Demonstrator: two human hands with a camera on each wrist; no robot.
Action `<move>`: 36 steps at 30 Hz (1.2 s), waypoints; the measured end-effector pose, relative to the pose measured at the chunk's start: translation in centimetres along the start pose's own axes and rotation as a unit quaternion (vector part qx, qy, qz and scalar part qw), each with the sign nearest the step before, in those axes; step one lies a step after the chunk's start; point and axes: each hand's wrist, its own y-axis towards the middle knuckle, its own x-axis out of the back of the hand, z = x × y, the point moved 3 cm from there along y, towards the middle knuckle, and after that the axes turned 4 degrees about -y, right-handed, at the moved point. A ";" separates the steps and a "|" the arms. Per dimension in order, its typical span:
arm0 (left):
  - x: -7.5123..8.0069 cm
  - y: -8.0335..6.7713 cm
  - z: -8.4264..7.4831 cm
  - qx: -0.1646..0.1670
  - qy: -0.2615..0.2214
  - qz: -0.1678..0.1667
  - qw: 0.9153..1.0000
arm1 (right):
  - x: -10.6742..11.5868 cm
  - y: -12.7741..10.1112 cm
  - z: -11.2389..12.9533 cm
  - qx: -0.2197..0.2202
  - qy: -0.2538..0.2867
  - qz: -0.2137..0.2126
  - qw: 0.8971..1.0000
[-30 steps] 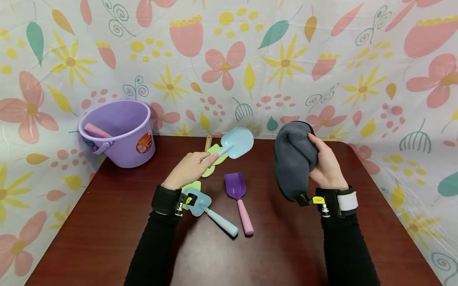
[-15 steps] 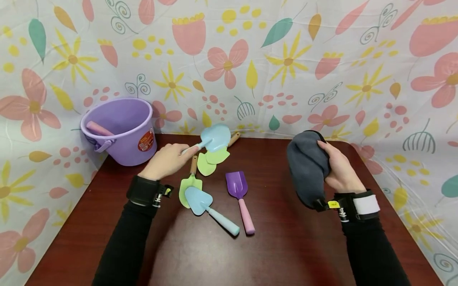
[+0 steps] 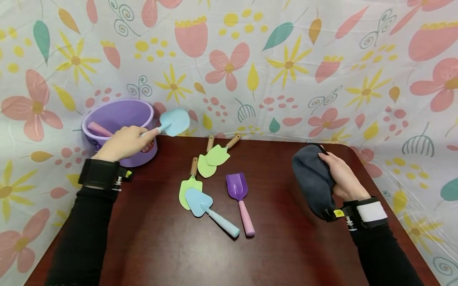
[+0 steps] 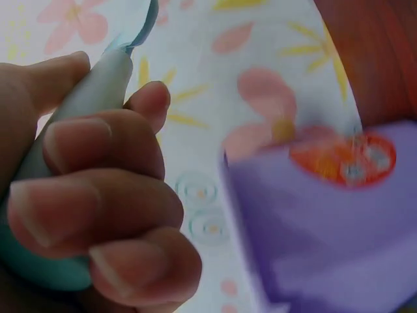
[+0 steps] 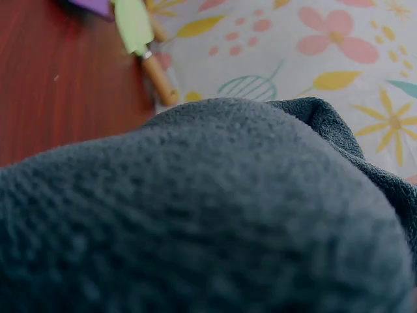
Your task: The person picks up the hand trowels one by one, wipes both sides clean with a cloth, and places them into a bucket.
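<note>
My left hand [image 3: 125, 141] grips a light blue toy shovel [image 3: 174, 122] by its pale handle, in front of the purple bucket [image 3: 143, 107]. In the left wrist view the fingers [image 4: 124, 195] curl round that handle, with the bucket's wall [image 4: 326, 222] to the right. A pink handle [image 3: 99, 129] shows inside the bucket. On the right, my right hand [image 3: 345, 176] holds a bunched dark grey cloth [image 3: 313, 178] above the table. That cloth fills most of the right wrist view and hides the fingers there.
On the brown table [image 3: 279, 246] lie a purple shovel with a pink handle [image 3: 246, 218], a blue trowel [image 3: 198, 201] overlapping a green trowel [image 3: 189, 184], and two more green trowels [image 3: 217, 155] at the back. A flowered curtain [image 3: 229, 95] hangs behind.
My left hand has lifted the blue shovel off the green trowels and carried it left to the bucket. The right hand has shifted slightly right and nearer with the cloth.
</note>
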 end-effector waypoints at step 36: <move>7.8 2.9 7.4 0.126 0.179 0.098 0.971 | -2.6 2.6 -4.0 0.097 -0.273 -0.128 0.949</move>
